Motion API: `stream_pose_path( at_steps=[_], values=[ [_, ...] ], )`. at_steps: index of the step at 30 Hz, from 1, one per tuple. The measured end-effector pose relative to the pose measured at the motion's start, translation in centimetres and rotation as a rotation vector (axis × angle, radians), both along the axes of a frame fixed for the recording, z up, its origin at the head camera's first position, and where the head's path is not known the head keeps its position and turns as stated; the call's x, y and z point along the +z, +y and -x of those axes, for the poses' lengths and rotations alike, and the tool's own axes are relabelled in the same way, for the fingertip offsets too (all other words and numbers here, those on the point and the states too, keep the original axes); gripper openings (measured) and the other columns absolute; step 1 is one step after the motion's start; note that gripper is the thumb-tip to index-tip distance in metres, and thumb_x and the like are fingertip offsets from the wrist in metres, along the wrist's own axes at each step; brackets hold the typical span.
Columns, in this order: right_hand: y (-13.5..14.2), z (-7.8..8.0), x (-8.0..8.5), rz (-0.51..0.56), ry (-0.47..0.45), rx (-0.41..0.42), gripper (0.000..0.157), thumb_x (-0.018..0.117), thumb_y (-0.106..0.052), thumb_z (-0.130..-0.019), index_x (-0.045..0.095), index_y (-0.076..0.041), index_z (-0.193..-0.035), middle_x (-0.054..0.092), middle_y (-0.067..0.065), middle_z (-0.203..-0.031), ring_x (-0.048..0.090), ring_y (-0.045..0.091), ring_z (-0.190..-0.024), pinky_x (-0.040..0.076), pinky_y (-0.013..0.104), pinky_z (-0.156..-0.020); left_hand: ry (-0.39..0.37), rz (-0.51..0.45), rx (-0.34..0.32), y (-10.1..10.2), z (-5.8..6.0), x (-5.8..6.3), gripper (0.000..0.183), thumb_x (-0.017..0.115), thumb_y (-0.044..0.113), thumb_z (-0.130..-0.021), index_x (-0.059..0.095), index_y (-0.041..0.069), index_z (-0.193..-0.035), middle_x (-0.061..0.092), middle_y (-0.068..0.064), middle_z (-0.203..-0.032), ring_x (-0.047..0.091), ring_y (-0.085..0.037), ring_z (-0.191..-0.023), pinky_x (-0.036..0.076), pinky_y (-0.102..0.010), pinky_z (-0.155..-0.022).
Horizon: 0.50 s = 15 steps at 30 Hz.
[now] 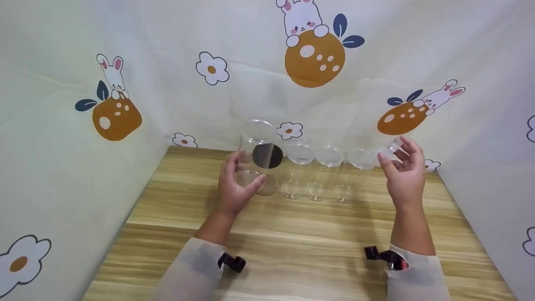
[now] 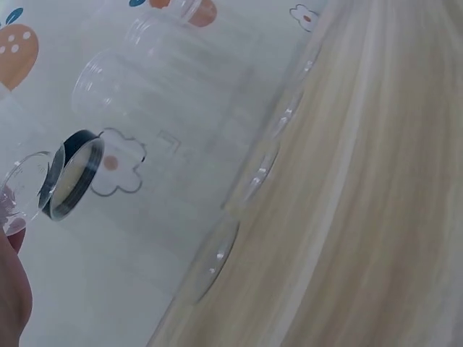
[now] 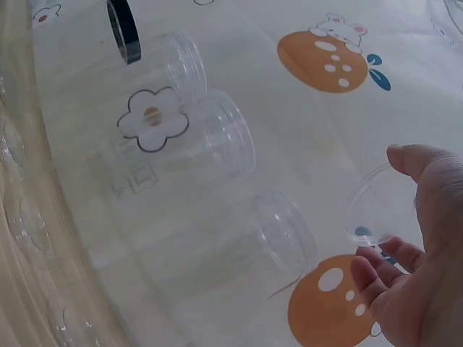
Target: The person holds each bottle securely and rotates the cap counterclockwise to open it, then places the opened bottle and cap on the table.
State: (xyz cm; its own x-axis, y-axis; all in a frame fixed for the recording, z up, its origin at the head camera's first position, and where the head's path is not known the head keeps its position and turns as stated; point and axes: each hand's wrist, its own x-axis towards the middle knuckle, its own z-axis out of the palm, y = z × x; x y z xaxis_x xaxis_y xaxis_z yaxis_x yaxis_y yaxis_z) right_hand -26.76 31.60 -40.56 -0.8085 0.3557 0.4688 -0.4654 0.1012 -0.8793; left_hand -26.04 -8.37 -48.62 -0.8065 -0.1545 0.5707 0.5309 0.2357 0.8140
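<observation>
In the head view my left hand (image 1: 239,184) grips a tall clear plastic jar (image 1: 247,142) from its left side, thumb across the front. The jar overlaps a black lid (image 1: 273,156), which tops another clear jar behind it. This black lid (image 2: 76,177) also shows beside the held jar (image 2: 27,189) in the left wrist view. At the right, my right hand (image 1: 406,177) pinches a clear round lid (image 1: 393,147) between thumb and fingertips. In the right wrist view the lid (image 3: 369,206) is see-through, held apart from the jars.
Three clear jars with clear tops (image 1: 300,154) (image 1: 329,156) (image 1: 363,159) stand in a row between the hands, near the back of the wood-grain table (image 1: 292,242). Cream cloth walls (image 1: 246,96) with rabbit, orange and flower prints enclose the back and sides.
</observation>
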Motion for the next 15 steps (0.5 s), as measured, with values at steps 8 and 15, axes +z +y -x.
stream_pose_path(
  at_steps=[8, 15],
  values=[
    [3.1, 1.9, -1.9, 0.092, -0.179, -0.16, 0.075, 0.084, -0.003, -0.087, 0.047, -0.019, -0.149, 0.047, -0.003, -0.137, 0.056, 0.016, -0.125, 0.051, 0.019, -0.093, 0.054, -0.108, 0.101, -1.8, 1.1, -0.2, 0.081, 0.092, 0.018, -0.079, 0.051, 0.006, -0.149, 0.06, -0.016, -0.139, 0.057, -0.028, -0.127, 0.05, -0.052, -0.109],
    [5.6, 3.4, -5.0, -0.111, -0.483, -0.196, 0.089, 0.078, -0.012, -0.091, 0.035, -0.024, -0.168, 0.03, 0.005, -0.169, 0.047, 0.018, -0.149, 0.05, 0.025, -0.111, -0.048, -0.178, 0.144, -3.6, 2.1, -1.3, 0.086, 0.092, 0.021, -0.082, 0.046, 0.01, -0.154, 0.055, -0.014, -0.149, 0.053, -0.037, -0.138, 0.043, -0.051, -0.118]
  ],
)
